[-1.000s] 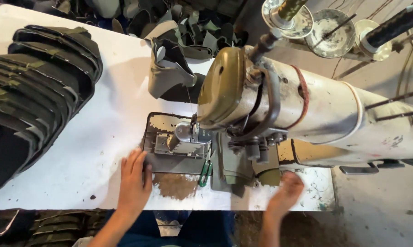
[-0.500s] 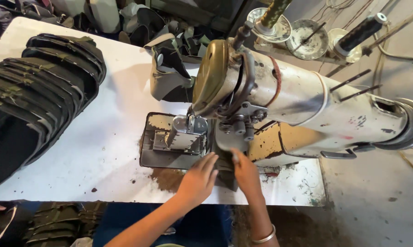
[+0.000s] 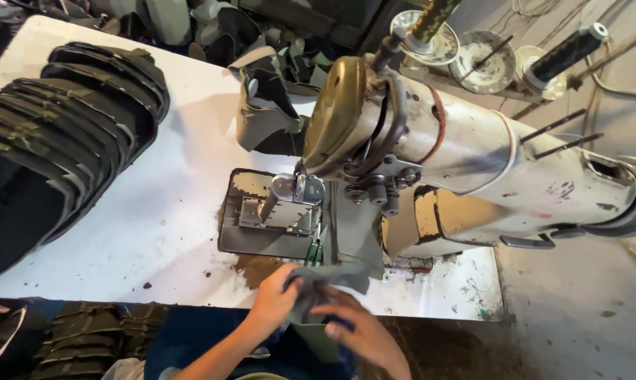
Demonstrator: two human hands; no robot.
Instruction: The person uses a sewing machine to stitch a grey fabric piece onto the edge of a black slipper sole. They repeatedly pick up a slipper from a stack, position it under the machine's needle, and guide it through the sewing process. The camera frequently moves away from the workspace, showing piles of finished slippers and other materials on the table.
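**Both hands on a grey-green piece at the sewing machine**

At the near edge of the white tabletop [image 3: 156, 232], both hands grip a piece of grey-green material [image 3: 332, 276] that hangs from under the head of the sewing machine [image 3: 459, 151]. The left hand [image 3: 274, 299] has its fingers curled around the left end of the piece, pinching it. The right hand [image 3: 360, 331] lies just below and to the right, fingers bent over the lower part of the same piece; its image is blurred, so how tightly it holds cannot be told. The piece sits just in front of the grey metal plate [image 3: 262, 236] under the presser foot [image 3: 290, 200], overlapping the tabletop's edge. On the left of the tabletop lies a row of dark curved pieces [image 3: 65, 134], overlapping one another. Behind the machine, a folded dark and grey piece [image 3: 265, 105] stands upright, and thread spools [image 3: 430, 21] sit on round stands.
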